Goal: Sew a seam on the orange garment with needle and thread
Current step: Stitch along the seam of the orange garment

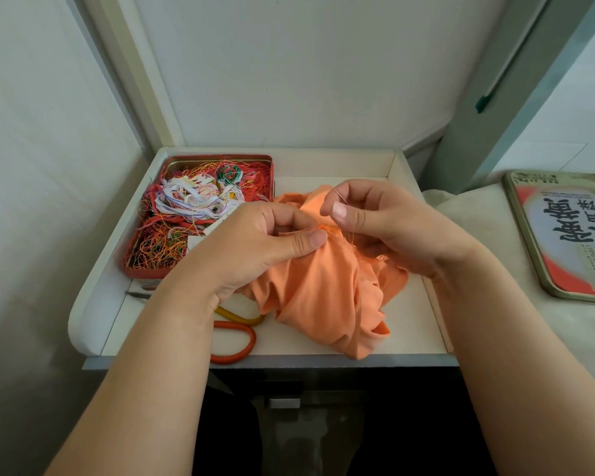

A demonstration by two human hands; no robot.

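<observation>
Head view shows the orange garment (327,290) lying bunched on a white tray table (406,314), between both hands. The left hand (255,245) grips a fold of the cloth, with the thumb pressing on top near a frayed seam. The right hand (375,218) pinches a thin needle (339,195) between thumb and forefinger, just above this seam; the thread is too fine to follow. A red tin (200,214) full of tangled threads stands at the left. Scissors (236,334) with orange and yellow handles lie near the front edge. A printed lid (564,235) rests at the right.
</observation>
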